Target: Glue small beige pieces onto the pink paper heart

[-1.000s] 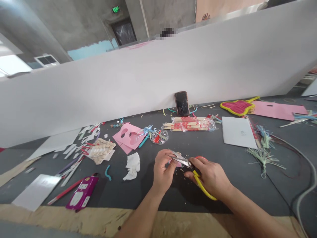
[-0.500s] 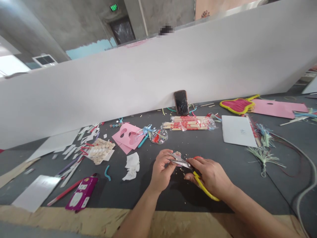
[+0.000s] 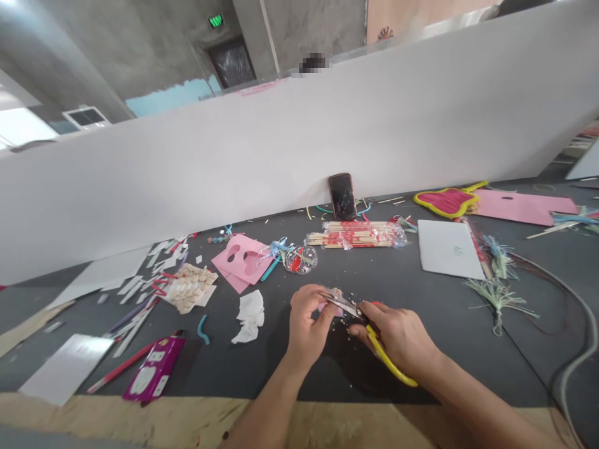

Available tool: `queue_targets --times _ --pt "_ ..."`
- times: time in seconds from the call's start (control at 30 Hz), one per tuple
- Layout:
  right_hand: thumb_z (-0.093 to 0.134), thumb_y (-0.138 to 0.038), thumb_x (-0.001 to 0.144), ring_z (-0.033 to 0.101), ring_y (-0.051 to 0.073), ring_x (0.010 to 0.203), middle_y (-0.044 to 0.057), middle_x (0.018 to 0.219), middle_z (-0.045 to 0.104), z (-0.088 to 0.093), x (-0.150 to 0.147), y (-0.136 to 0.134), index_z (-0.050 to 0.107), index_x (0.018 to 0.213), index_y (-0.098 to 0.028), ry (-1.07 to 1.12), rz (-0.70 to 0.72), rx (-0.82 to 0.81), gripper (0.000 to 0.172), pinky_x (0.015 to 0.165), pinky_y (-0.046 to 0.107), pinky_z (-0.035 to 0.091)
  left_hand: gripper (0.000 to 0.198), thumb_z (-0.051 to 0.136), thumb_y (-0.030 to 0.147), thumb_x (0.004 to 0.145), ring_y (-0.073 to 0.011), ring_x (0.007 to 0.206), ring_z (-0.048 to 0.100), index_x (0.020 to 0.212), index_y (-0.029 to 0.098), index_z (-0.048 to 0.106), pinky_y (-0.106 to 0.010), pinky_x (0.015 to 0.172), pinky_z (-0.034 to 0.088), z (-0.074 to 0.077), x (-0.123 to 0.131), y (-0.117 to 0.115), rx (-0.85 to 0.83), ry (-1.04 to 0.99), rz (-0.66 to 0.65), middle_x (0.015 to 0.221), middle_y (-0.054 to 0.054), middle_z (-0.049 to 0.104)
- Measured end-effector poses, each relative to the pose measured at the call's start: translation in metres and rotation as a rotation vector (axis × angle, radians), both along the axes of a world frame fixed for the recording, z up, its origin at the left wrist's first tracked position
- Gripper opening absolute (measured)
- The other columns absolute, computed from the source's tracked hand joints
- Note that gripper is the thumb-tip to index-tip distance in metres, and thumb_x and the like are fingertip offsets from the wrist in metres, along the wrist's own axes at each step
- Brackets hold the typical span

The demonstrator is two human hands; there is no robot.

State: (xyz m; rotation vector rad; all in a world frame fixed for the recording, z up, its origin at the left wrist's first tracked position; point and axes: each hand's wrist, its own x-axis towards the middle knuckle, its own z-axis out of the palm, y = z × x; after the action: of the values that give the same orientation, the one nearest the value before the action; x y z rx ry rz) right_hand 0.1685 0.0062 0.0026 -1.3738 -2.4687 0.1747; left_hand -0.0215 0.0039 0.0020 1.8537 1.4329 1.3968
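Note:
My right hand point(image 3: 397, 337) grips a pair of scissors point(image 3: 386, 358) with yellow and red handles. Their metal blades point left, and the tips reach the fingers of my left hand point(image 3: 309, 318). Those fingers are pinched together at the blades; whatever lies between them is too small or too hidden to name. Under the blades, a small pink piece point(image 3: 333, 310) shows on the dark table. Tiny pale bits point(image 3: 352, 296) are scattered around it. A crumpled white tissue point(image 3: 250, 316) rests to the left of my left hand.
Behind the hands lie wrapped wooden sticks point(image 3: 355, 234), a propped phone point(image 3: 343, 196) and a bead-filled clear case point(image 3: 302, 259). Pink cut-out cards point(image 3: 253, 268) and a purple packet point(image 3: 154, 368) are leftward. A white card point(image 3: 449, 249) and a string tassel point(image 3: 498, 299) lie rightward. A white partition point(image 3: 262, 156) borders the back.
The scissor blades have come closer together and shifted slightly at my left fingertips. More of the pink piece shows beneath them. Both hands stay in nearly the same place.

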Motion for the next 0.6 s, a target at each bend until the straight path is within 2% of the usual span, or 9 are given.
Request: queue_targets --times 0.1,0.23,0.33,0.47,0.6 --pt "0.042 -0.053 0.090 0.066 0.021 0.066 0.006 0.083 0.069 0.0029 0.0002 0.0019 0.059 0.100 -0.021 -0.018 0.012 0.002 0.038 0.053 0.026 0.038 0.024 0.056 0.025 0.086 -0.0210 0.092 0.060 0.066 0.021 0.068 -0.036 0.087 0.045 -0.0018 0.0002 0.0005 0.032 0.016 0.028 0.086 -0.006 0.068" --pt "0.047 -0.065 0.083 0.066 0.024 0.075 0.010 0.091 0.069 0.0077 0.0007 0.0030 0.059 0.108 -0.020 -0.006 0.035 -0.015 0.053 0.062 0.029 0.046 0.024 0.056 0.023 0.086 -0.0215 0.093 0.060 0.066 0.023 0.070 -0.038 0.087 0.044 -0.0025 -0.0014 0.0009 0.047 0.049 0.035 0.085 -0.005 0.070" --pt "0.048 -0.068 0.081 0.067 0.026 0.079 0.011 0.093 0.069 0.0081 0.0021 0.0031 0.059 0.111 -0.019 0.004 0.056 -0.050 0.058 0.065 0.032 0.048 0.022 0.057 0.024 0.086 -0.0226 0.095 0.060 0.068 0.022 0.071 -0.038 0.088 0.044 -0.0026 -0.0036 0.0018 0.039 0.070 0.003 0.084 -0.006 0.070" --pt "0.044 -0.055 0.090 0.068 0.025 0.078 0.009 0.092 0.070 0.0059 0.0044 0.0029 0.058 0.113 -0.020 -0.015 0.088 -0.066 0.044 0.064 0.031 0.046 0.018 0.059 0.027 0.085 -0.0238 0.097 0.060 0.072 0.021 0.069 -0.039 0.088 0.045 -0.0048 -0.0054 0.0033 0.017 0.024 -0.044 0.082 -0.007 0.069" --pt "0.039 -0.046 0.094 0.068 0.023 0.069 0.006 0.082 0.071 0.0035 0.0038 0.0007 0.060 0.104 -0.020 -0.040 0.085 -0.023 0.034 0.056 0.029 0.039 0.018 0.058 0.028 0.086 -0.0237 0.098 0.059 0.072 0.020 0.068 -0.039 0.089 0.045 -0.0053 -0.0044 0.0024 -0.013 0.002 -0.066 0.080 -0.007 0.068"
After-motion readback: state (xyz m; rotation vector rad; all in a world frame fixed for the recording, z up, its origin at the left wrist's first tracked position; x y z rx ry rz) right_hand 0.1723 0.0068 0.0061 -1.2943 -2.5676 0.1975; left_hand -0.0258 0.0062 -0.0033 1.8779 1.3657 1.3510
